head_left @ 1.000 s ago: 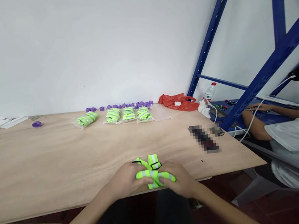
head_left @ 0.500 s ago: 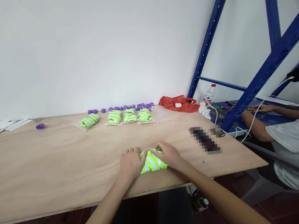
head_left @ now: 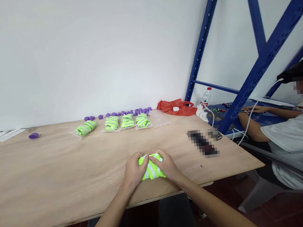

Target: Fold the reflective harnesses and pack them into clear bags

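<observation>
Near the table's front edge lies a folded bundle of neon-yellow reflective straps (head_left: 152, 170) with pale silvery stripes. My left hand (head_left: 135, 170) grips its left side, thumb on top and fingers curled over the far edge. On the opposite side my right hand (head_left: 167, 165) holds it the same way, the two thumbs almost meeting on top. The fingers behind the bundle are partly hidden. Farther back, similar neon bundles rest in clear plastic bags, one (head_left: 86, 128) apart on the left and three side by side, including a middle one (head_left: 127, 121).
Several purple round pieces (head_left: 113, 114) line the wall, with another purple piece (head_left: 33, 136) at left. A flat clear bag (head_left: 160, 118) lies beside a red plastic bag (head_left: 176, 107). Blue rack posts (head_left: 243, 93) rise at right, where a person in a white shirt (head_left: 297, 136) works.
My hands have closed in around the bundle, fingers curling over its far edge and thumbs drawing together. The bundle looks more compact. The camera view has turned slightly right.
</observation>
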`<state>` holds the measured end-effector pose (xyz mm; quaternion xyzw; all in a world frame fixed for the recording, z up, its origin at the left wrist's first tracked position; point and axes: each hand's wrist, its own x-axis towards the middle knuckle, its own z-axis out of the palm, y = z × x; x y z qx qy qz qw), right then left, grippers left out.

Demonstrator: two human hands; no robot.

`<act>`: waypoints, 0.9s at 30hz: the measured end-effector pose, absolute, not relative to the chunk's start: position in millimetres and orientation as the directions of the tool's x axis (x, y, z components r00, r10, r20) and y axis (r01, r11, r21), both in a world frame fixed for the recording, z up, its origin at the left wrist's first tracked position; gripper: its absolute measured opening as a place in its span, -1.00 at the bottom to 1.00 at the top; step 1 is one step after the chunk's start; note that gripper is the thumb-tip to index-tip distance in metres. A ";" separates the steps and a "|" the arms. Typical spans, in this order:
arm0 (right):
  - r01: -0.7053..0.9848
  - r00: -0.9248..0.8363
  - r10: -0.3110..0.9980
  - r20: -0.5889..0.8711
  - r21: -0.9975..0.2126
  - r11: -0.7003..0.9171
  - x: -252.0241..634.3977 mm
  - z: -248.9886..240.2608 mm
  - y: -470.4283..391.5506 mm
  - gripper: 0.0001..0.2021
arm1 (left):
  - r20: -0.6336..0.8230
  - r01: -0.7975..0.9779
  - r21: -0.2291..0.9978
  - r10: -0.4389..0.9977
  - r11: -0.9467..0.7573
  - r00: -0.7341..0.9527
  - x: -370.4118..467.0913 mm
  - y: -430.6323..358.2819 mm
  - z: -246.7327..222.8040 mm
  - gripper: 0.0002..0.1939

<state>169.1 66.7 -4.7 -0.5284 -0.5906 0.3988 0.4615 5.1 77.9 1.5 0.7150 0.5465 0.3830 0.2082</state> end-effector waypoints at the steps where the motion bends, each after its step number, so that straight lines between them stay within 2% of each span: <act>1: 0.154 -0.021 0.996 0.084 -0.984 0.086 168.9 -3.8 66.4 -0.61 | 0.316 0.546 0.776 0.944 -0.316 0.098 6.9 79.4 0.7 -0.62; 5: -0.201 -0.088 0.995 -0.047 -0.977 -0.064 170.8 0.6 65.0 -0.50 | 0.262 0.201 0.938 0.956 -0.284 0.131 13.6 87.8 -0.9 -0.65; 9: -0.375 -0.175 0.977 -0.118 -0.910 -0.177 179.1 10.3 61.2 -0.40 | 0.218 0.064 0.970 0.957 -0.234 0.190 19.0 97.4 -1.4 -0.71; 15: -0.367 -0.291 0.941 -0.173 -0.888 -0.277 200.4 20.5 61.4 -0.38 | 0.251 0.040 0.958 0.895 -0.285 0.370 28.9 110.0 1.8 -0.66; 18: -0.372 -0.295 0.933 -0.206 -0.875 -0.311 209.8 20.0 64.4 -0.41 | 0.271 0.024 0.949 0.852 -0.315 0.449 37.2 115.9 5.7 -0.64; 24: -0.451 -0.039 0.984 -0.172 -0.876 -0.171 229.3 15.6 56.1 -0.53 | 0.335 -0.004 0.918 0.768 -0.398 0.546 65.9 143.9 18.5 -0.58; 26: -0.459 0.068 0.984 -0.163 -0.881 -0.114 238.5 13.7 48.0 -0.55 | 0.349 0.127 0.868 0.771 -0.480 0.533 76.7 168.2 19.3 -0.53; 27: -0.467 0.116 0.980 -0.164 -0.879 -0.092 243.3 12.5 43.6 -0.54 | 0.351 0.262 0.800 0.775 -0.540 0.526 81.9 183.0 18.7 -0.54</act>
